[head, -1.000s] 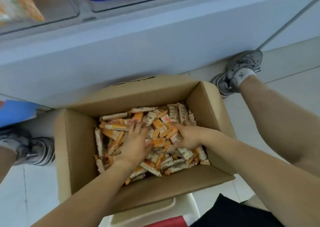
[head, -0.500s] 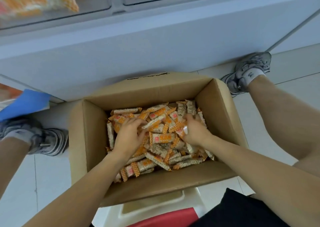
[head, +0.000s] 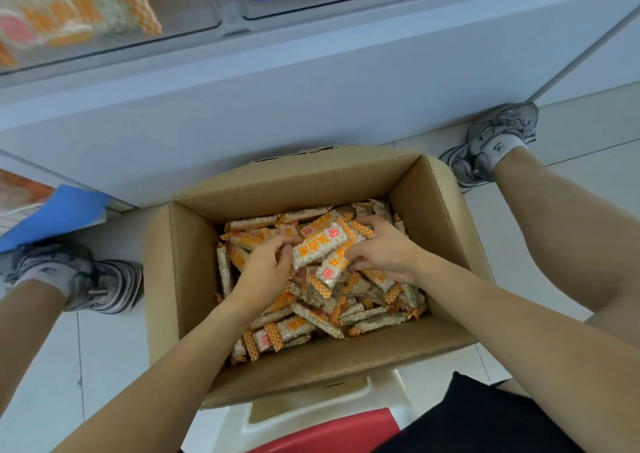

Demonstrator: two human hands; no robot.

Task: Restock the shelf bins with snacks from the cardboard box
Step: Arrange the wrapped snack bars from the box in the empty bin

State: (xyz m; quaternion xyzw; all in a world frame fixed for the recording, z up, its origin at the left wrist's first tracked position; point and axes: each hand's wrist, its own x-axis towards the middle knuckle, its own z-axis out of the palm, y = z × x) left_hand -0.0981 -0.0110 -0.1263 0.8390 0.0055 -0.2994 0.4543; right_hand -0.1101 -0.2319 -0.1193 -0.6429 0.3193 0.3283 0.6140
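Fingers of the left hand curl around the left end of a small bunch of snacks, while the right hand grips the bunch from the other side, its fingers bent over the top and its thumb underneath. The bunch, white wrappers with orange print, is raised just above the loose pile of the same packets that fills the bottom of the box. Both forearms reach down into the box from its near side. The box stands open on the floor, with a shoe left of it and another shoe beyond its right far corner. Behind the box runs the shelf base; above that, clear bins hold blurred orange and white packets. A red and white stool shows just below the box.
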